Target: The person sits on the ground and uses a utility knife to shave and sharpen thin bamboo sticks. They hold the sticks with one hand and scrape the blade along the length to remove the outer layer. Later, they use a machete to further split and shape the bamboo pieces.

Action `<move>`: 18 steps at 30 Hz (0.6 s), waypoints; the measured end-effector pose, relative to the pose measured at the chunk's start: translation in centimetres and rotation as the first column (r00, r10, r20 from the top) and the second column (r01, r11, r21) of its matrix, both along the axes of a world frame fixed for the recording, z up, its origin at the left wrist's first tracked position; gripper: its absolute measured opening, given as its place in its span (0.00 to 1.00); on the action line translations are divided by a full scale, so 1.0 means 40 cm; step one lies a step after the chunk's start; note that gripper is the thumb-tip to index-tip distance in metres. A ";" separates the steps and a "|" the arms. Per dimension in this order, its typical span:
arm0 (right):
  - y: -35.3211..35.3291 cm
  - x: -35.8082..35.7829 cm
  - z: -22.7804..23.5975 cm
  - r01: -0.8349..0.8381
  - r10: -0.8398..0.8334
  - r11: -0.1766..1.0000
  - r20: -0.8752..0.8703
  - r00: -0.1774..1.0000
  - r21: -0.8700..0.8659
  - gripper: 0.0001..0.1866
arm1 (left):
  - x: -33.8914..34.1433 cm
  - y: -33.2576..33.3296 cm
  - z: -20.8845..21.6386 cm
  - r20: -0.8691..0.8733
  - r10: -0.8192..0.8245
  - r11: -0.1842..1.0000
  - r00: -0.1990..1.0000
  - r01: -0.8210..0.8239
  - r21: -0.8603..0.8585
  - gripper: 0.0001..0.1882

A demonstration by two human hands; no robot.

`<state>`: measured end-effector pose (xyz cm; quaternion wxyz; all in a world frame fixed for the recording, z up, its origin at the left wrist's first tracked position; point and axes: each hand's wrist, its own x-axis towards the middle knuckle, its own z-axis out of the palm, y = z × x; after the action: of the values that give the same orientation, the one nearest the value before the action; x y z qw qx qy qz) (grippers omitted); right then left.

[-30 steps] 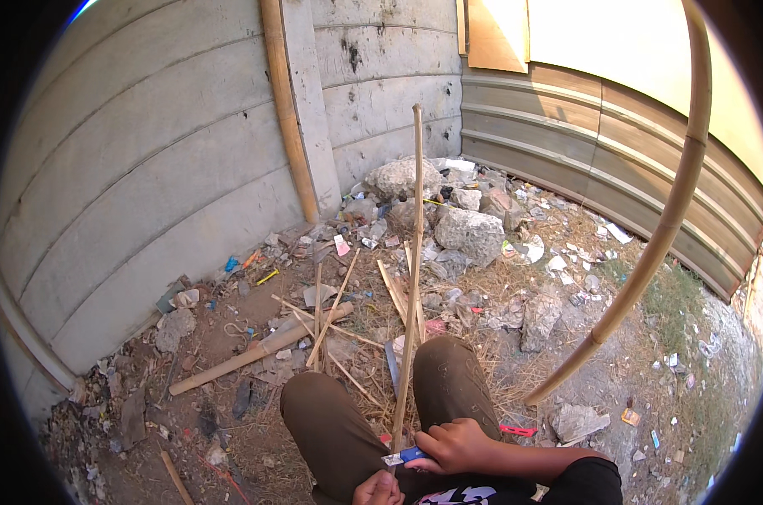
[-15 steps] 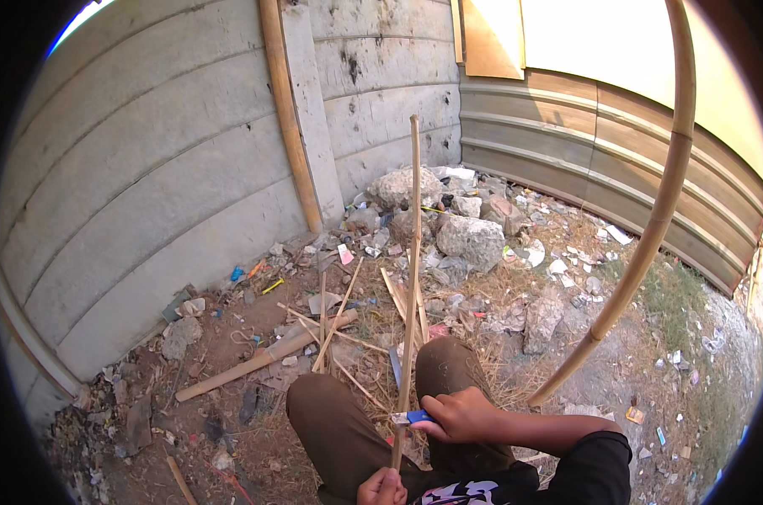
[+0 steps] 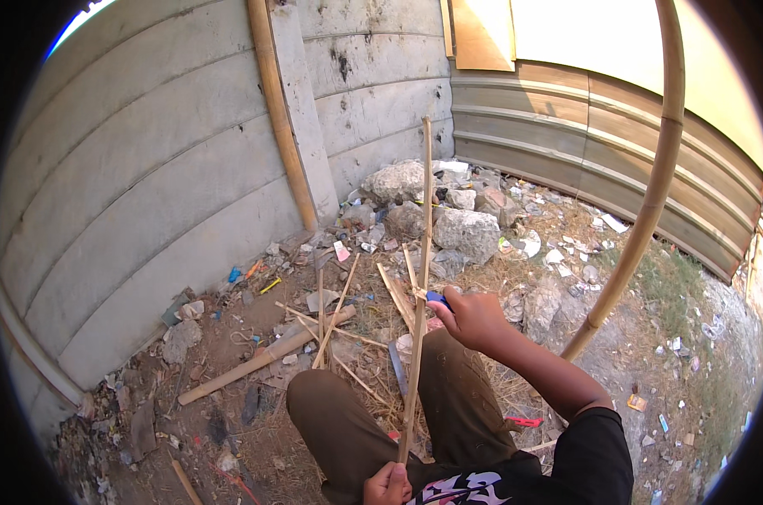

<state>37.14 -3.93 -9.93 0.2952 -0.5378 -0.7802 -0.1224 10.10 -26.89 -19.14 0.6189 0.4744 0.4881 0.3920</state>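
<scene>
A long, thin bamboo strip [image 3: 416,358] rises between my knees and points away toward the rocks. My left hand [image 3: 387,485] is closed round its near end, close to my lap. In my right hand [image 3: 472,320] is a blue-handled cutter knife [image 3: 437,300], gripped with the fingers wrapped round it. The knife's front end meets the strip beyond my right knee, where a pale bit, perhaps a shaving, shows; the blade itself is hard to make out.
Several split bamboo pieces [image 3: 338,313] and a thicker bamboo length [image 3: 264,365] lie ahead on littered ground. A tall bamboo pole [image 3: 630,271] leans at the right. Rocks [image 3: 466,236] sit before the concrete wall [image 3: 154,194]. A red object [image 3: 525,422] lies beside my right leg.
My right hand has slid the knife away from me along the strip, from near my lap to past my knees. My left hand still grips the near end.
</scene>
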 end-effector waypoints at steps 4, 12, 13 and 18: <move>-0.141 -0.069 -0.105 -0.249 0.251 0.964 0.019 0.968 -0.089 0.25 | 0.005 0.010 -0.052 0.148 0.084 0.993 0.985 -0.070 -0.097 0.16; -0.209 -0.081 -0.108 -0.199 0.212 0.974 0.125 0.969 -0.110 0.25 | 0.018 -0.006 -0.014 0.085 0.139 0.988 0.987 -0.132 -0.083 0.17; -0.188 -0.071 -0.098 -0.162 0.169 0.983 0.090 0.981 -0.081 0.25 | 0.023 -0.005 -0.008 0.084 0.148 0.988 0.985 -0.143 -0.062 0.17; -0.073 -0.034 -0.059 -0.120 0.121 0.993 0.160 0.980 -0.014 0.25 | 0.010 -0.003 -0.015 0.031 0.091 0.996 0.995 -0.092 0.011 0.17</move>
<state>35.80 -6.84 -12.28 0.2371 -0.4787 -0.8327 -0.1455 10.49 -27.01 -19.76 0.6046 0.4494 0.4976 0.4300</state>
